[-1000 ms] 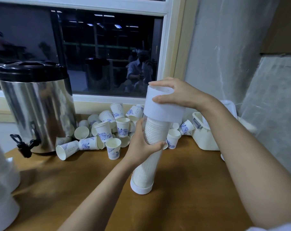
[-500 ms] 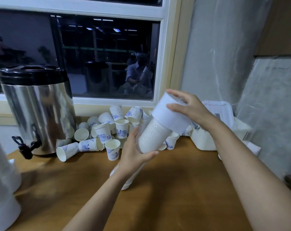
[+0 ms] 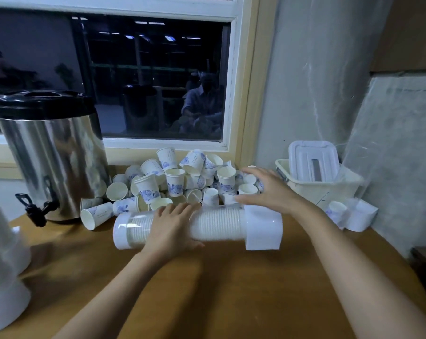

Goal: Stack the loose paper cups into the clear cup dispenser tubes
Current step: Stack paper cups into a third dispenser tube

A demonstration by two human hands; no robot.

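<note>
My left hand [image 3: 172, 228] rests flat-fingered on the clear plastic dispenser tube [image 3: 216, 225], which lies full on the brown wooden table [image 3: 231, 289], so it cannot roll. My right hand [image 3: 268, 189], spread and empty, hovers over the loose blue-printed paper cups [image 3: 175, 182]. Half a second ago I held the tube tilted.

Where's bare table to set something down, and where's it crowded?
Bare: the near table in front of the lying dispenser tube, and the wood before the urn. Crowded: loose cups fill the strip from tube to windowsill, urn to white bin.
</note>
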